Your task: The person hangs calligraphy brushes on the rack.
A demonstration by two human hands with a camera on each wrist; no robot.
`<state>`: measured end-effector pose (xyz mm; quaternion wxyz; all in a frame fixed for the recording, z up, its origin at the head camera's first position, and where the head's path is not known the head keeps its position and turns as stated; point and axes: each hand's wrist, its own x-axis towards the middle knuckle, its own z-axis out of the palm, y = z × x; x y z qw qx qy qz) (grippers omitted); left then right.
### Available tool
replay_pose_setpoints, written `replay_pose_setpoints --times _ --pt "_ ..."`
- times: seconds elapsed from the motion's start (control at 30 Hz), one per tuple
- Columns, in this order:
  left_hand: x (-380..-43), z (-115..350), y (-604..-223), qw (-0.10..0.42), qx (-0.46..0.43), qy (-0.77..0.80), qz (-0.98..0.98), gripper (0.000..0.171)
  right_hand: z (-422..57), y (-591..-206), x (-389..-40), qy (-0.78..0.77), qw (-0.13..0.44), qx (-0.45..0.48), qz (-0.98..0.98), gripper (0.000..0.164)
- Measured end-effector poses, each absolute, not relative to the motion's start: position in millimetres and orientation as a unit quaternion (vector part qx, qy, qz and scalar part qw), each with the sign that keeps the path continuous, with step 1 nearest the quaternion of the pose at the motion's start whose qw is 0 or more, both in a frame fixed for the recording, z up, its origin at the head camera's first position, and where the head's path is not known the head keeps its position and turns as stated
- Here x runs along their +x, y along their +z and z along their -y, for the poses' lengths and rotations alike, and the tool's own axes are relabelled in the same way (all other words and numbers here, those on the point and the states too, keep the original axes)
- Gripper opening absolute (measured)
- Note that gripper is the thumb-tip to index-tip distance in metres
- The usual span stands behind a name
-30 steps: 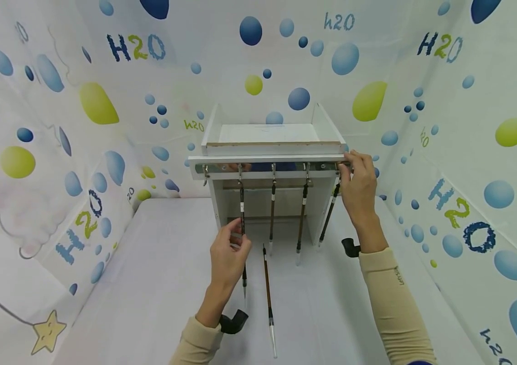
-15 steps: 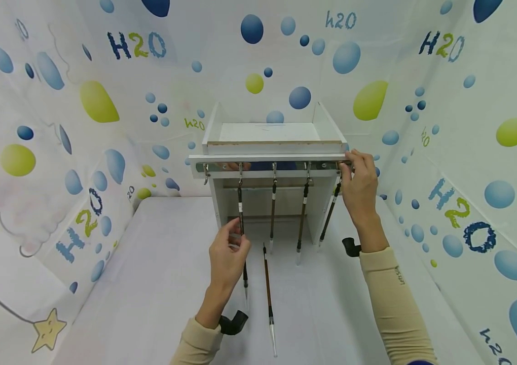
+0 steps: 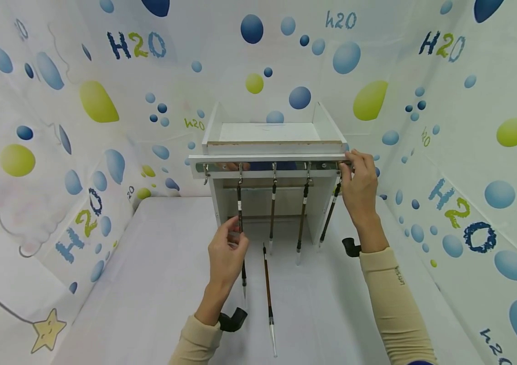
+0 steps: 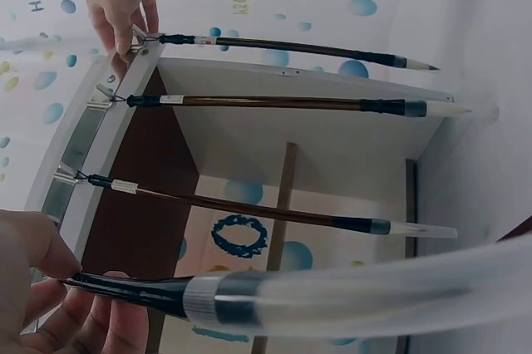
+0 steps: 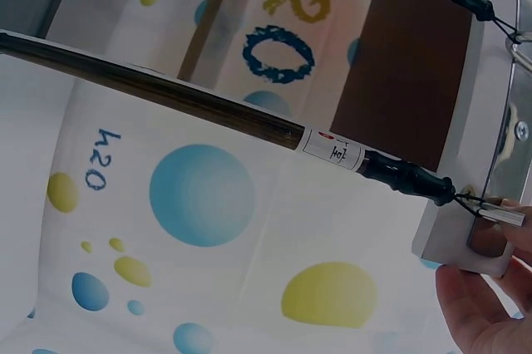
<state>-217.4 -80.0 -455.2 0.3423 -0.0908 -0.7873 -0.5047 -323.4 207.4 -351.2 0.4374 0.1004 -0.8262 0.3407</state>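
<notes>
In the head view a white wooden rack (image 3: 265, 158) has a metal hook rail along its front. My left hand (image 3: 225, 253) pinches a dark writing brush (image 3: 239, 203), which hangs from the second hook from the left. Its capped tip (image 4: 332, 300) looms large in the left wrist view. My right hand (image 3: 360, 187) holds the right end of the rack's front board (image 5: 457, 233), fingers by the last hook. A brush (image 5: 166, 92) hangs from that hook. Two more brushes hang between my hands: the middle brush (image 3: 272, 213) and its right neighbour (image 3: 302, 218).
The leftmost hook (image 3: 206, 175) bears no brush. Another capped brush (image 3: 268, 299) lies on the white tabletop (image 3: 149, 284), below the rack. A shallow white tray (image 3: 267, 133) forms the rack's top. Printed cloth walls (image 3: 222, 50) stand behind and at both sides.
My left hand has shifted very slightly left, and the upper part of the brush it pinches leans a little further left. The right hand has stayed at the board's end.
</notes>
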Motion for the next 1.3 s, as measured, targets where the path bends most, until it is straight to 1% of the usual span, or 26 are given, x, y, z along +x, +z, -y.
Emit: replay_pose_setpoints --times 0.6,1.03,1.3 --pt "-226 81 -468 0.317 -0.070 -0.513 0.795 0.042 -208 -352 -323 0.338 0.441 0.101 0.825 0.032" --pt "-234 83 -476 0.315 -0.063 -0.495 0.808 0.035 -209 -352 -324 0.346 0.445 0.108 0.819 0.032" --pt "-245 86 -483 0.294 -0.052 -0.491 0.819 0.032 -209 -351 -324 0.339 0.443 0.107 0.823 0.032"
